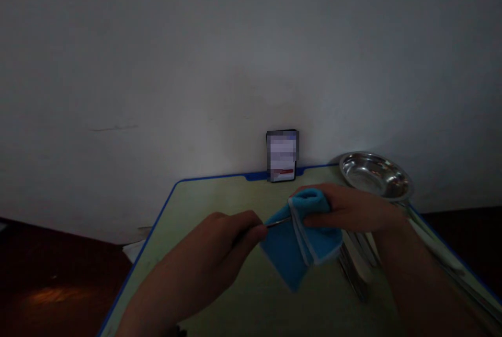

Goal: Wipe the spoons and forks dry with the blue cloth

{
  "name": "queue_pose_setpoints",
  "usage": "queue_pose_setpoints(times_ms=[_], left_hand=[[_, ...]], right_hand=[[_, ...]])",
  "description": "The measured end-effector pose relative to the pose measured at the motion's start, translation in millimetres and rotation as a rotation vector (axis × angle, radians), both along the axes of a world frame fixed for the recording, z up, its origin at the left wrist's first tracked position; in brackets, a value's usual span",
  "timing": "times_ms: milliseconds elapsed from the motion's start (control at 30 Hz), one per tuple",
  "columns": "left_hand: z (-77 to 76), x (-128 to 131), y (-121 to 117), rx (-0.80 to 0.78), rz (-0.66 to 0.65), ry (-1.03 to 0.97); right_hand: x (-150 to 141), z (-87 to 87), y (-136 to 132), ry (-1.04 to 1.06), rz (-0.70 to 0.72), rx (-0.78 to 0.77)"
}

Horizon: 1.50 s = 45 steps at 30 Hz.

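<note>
So the left hand has a thin, shiny metal utensil pinched between thumb and fingers, right out at the near end (can't tell if it's a spoon, a fork or something else, because the far end goes into cloth). The right hand is closed around a soft, bright blue cloth with a pale stitched edge, bunched and folded over that far end. Looks to me like the left grip is there to keep the utensil steady while the cloth wraps it, and the loose corner just hangs down over the table. Both are up in front of the body, above a pale green tabletop with a blue rim.

Just below the right hand and forearm, some long, slim metal utensils lie on the table, partly hidden by the arm, probably kept on that side so they're in easy reach. Past that hand, a round, shallow, shiny steel bowl sits at the far right corner, near the wall.

Straight ahead, a black-edged phone with a lit, blurred-out screen stands upright at the far edge, seemingly leaned on the plain, greyish-white wall, I'd guess so the screen faces the person.
</note>
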<state>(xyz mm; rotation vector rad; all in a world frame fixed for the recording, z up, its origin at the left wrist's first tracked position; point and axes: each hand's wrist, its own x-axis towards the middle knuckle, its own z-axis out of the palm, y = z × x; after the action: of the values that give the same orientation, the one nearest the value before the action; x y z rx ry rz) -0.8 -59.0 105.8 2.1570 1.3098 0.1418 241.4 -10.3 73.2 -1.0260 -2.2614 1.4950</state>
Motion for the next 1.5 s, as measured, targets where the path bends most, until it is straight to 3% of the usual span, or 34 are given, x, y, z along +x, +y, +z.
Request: queue_pose_setpoints(times_ms=[133, 300, 533, 933, 1200, 1500], left_hand=[[-1.3, 2.8, -1.6, 0.053, 0.002, 0.046], [-0.4, 1.5, -1.5, 0.059, -0.014, 0.027], [2.9, -4.8, 1.0, 0.065, -0.003, -0.004], [2.6, -15.2, 5.0, 0.008, 0.009, -0.056], [0.4, -10.4, 1.8, 0.036, -0.017, -0.006], [0.2, -9.5, 2.5, 0.051, -0.027, -0.033]], right_hand=[[-10.0, 2.3, -0.4, -0.002, -0.029, 0.053], [-19.2, 3.9, -3.7, -0.056, -0.059, 0.005], [-28.7, 5.7, -5.4, -0.056, -0.065, 0.126], [-4.3, 2.6, -2.1, 0.045, -0.031, 0.008], [-12.3, 2.4, -1.6, -0.048, -0.053, 0.138], [-16.8, 1.8, -0.9, -0.054, -0.100, 0.143]])
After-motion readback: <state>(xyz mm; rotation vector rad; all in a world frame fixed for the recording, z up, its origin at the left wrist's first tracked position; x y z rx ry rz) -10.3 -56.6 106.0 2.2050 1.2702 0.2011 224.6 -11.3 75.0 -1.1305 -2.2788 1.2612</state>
